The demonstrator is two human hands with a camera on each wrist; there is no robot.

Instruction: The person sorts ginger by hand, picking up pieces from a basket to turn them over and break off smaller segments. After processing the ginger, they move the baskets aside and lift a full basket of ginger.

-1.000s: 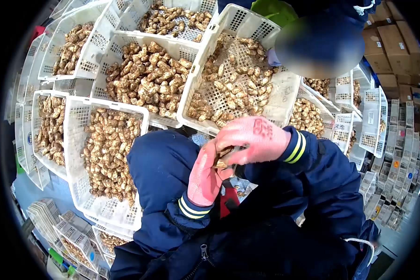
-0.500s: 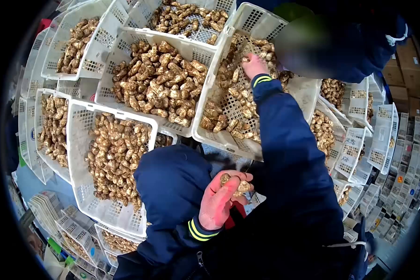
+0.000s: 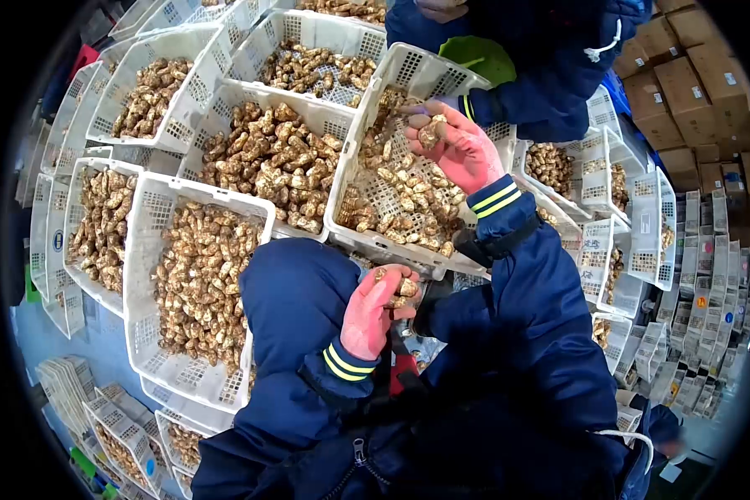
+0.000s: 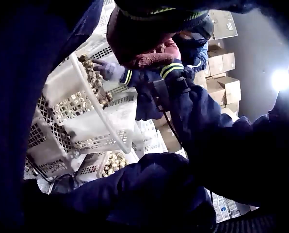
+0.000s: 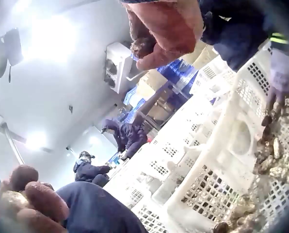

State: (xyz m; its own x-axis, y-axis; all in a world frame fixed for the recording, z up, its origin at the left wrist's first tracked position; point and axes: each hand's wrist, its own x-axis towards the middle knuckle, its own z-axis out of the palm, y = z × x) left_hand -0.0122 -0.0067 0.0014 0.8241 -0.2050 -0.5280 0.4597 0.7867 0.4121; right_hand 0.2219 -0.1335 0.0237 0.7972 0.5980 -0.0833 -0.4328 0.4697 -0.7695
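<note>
My left hand (image 3: 377, 310), in a pink glove, is held close to my chest and grips a small bunch of brown mushrooms (image 3: 397, 287). Farther out, my right hand (image 3: 457, 148), also pink-gloved, is raised palm up over a white slotted crate (image 3: 375, 79). Its fingers curl round a couple of mushrooms (image 3: 429, 133). The crate is tilted toward me and partly filled with loose mushrooms (image 3: 400, 196). In the right wrist view the right hand (image 5: 165, 30) shows at the top edge with a mushroom (image 5: 143, 46) against its fingers.
Several white crates of mushrooms (image 3: 262, 158) crowd the left and far side. A person in a dark blue jacket (image 3: 542, 58) stands opposite, a gloved hand (image 4: 107, 70) reaching into the same crate. Small stacked trays (image 3: 708, 258) line the right, cardboard boxes (image 3: 683, 75) behind.
My right hand left the left hand, reached into the tilted crate, and now lifts out palm up with mushrooms. The left hand stayed near my chest holding its bunch.
</note>
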